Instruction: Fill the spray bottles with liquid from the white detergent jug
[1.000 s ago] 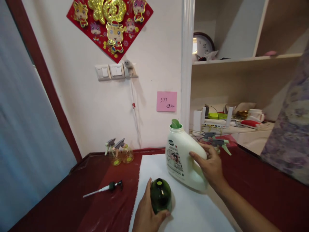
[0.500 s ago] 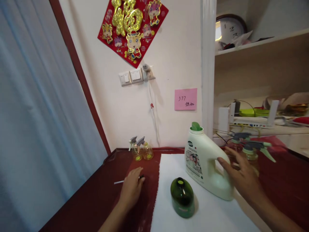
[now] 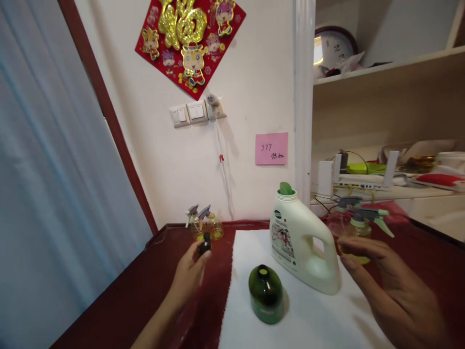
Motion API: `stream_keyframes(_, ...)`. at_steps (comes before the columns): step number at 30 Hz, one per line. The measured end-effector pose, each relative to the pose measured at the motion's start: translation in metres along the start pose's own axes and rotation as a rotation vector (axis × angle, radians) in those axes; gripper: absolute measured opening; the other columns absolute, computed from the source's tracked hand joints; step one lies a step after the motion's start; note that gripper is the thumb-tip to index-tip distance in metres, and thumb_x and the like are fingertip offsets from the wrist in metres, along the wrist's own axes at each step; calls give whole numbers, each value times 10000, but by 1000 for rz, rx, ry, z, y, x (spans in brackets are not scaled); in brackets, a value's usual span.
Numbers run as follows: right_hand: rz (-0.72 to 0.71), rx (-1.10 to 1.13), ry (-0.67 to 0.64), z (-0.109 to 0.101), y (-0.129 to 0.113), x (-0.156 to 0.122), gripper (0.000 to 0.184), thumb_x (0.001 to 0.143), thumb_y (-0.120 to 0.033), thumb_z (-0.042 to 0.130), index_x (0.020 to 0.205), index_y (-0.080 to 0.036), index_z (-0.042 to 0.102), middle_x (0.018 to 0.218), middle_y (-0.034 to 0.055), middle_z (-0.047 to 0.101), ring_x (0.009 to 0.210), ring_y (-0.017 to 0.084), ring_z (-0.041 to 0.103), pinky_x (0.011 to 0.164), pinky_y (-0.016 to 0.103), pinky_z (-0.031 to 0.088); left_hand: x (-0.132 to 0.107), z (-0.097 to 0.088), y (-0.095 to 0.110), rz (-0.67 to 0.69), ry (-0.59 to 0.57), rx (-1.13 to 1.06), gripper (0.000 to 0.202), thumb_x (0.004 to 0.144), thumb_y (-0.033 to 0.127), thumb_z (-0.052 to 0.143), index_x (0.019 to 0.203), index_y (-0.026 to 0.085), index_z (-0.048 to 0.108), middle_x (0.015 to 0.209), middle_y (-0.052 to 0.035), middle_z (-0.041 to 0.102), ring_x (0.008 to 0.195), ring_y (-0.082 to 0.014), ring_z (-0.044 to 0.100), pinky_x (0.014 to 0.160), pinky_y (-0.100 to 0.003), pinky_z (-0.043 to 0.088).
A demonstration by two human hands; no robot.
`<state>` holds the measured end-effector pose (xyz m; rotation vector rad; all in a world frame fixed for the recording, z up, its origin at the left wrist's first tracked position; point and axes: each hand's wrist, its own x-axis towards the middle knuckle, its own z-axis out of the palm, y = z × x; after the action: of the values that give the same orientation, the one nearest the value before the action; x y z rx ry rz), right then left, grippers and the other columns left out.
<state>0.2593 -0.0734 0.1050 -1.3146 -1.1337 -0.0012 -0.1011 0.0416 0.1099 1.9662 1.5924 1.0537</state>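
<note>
1. The left hand point(image 3: 189, 273) is raised over the dark red table point(image 3: 119, 300), fingers closed on a dark pump head point(image 3: 205, 244); its pale tube hangs down past the palm, blurred.
2. The right hand point(image 3: 390, 286) hovers open, palm down, just beside the white jug point(image 3: 303, 245), apparently not touching it.
3. The jug stands upright on a white sheet point(image 3: 312, 320), its green spout on top.
4. A green bottle point(image 3: 266, 293), open-necked, stands on the sheet in front of the jug, between the hands.
5. Two spray bottles point(image 3: 358, 225) stand behind the right hand; two more point(image 3: 203, 223) by the wall.
</note>
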Motion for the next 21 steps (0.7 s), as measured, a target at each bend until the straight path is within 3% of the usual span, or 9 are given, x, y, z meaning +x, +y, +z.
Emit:
stream_keyframes(1,-19,12,-12,3,-1,-2,301,843,-570,651,1028,-337,701,1109,45,714,1060,330,663,959,553,496,-1,-1,21,33,-1,-111,454,986,482,437,1337,209,527,1350,-107,669,1247,-248,630,1036,-343,486)
stream_keyframes(2,-33,21,-25,5,-1,-4,288,859,-553,650,1047,-340,695,1114,39,713,1067,316,663,948,527,500,-3,0,43,45,10,-397,464,959,493,533,1321,204,551,1365,-116,657,1292,-264,599,1068,-359,467)
stream_keyframes(4,-51,30,-43,8,-2,-8,262,884,-524,647,1066,-339,684,1113,32,709,1072,292,663,933,486,503,-6,7,81,52,-3,-829,488,877,483,700,1261,201,595,1274,-114,697,1165,-275,670,1039,-402,493)
stream_keyframes(7,-87,33,-49,6,-4,-11,232,913,-490,631,1084,-338,669,1129,26,701,1089,271,661,933,452,506,-9,27,112,55,-47,-1063,500,817,437,810,1224,208,631,1184,-81,730,995,-227,712,967,-392,529)
stream_keyframes(13,-158,-85,11,-14,-2,-8,231,907,-514,617,1050,-344,680,1095,20,729,1018,267,695,876,435,550,-4,66,102,65,-134,-1009,336,882,421,770,1146,236,676,1195,-54,721,1021,-205,698,936,-347,531)
stream_keyframes(21,-249,-118,-61,-11,-4,-12,180,936,-426,604,1075,-338,674,1077,28,734,974,242,731,762,353,616,-18,81,96,-17,-203,-885,438,812,458,797,1143,195,683,1189,-130,742,1055,-286,705,952,-426,532)
